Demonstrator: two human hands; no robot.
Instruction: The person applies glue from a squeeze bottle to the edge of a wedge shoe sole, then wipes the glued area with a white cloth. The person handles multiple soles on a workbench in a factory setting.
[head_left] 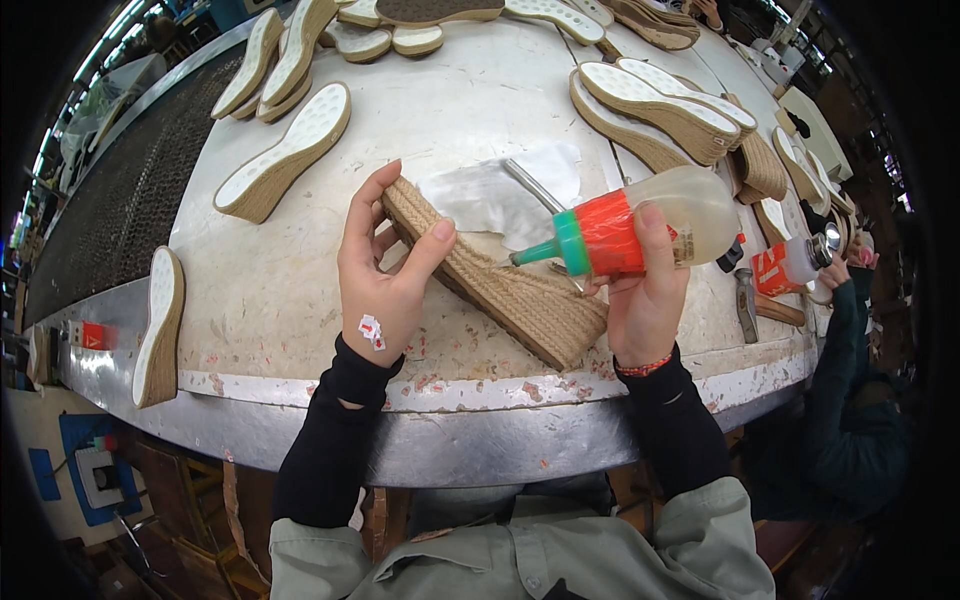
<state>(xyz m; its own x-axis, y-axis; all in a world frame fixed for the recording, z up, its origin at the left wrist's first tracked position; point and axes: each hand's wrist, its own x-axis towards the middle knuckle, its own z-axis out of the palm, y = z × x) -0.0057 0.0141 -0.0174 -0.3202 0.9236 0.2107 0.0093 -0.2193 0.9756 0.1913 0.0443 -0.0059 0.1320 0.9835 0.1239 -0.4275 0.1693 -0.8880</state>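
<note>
My left hand (pixel 385 270) grips the toe end of a rope-wrapped wedge shoe sole (pixel 500 280), thumb on its braided side and fingers behind. The sole is tilted on its side, its thick heel end toward the lower right. In my right hand (pixel 645 300) is a squeeze bottle (pixel 685 215) with a clear body, an orange-red label and a green nozzle. The bottle lies nearly level, and its tip is close to the braided side; I cannot tell whether they touch. Behind the sole are a white cloth (pixel 470 195) and a metal rod (pixel 535 185).
Wedge soles (pixel 290 150) lie at the left and back, with another stack (pixel 660 105) at the right. A hammer (pixel 747 305) rests near the right edge. A dark mesh conveyor (pixel 130 180) runs along the left. At far right, a co-worker's hand is beside a second bottle (pixel 785 268).
</note>
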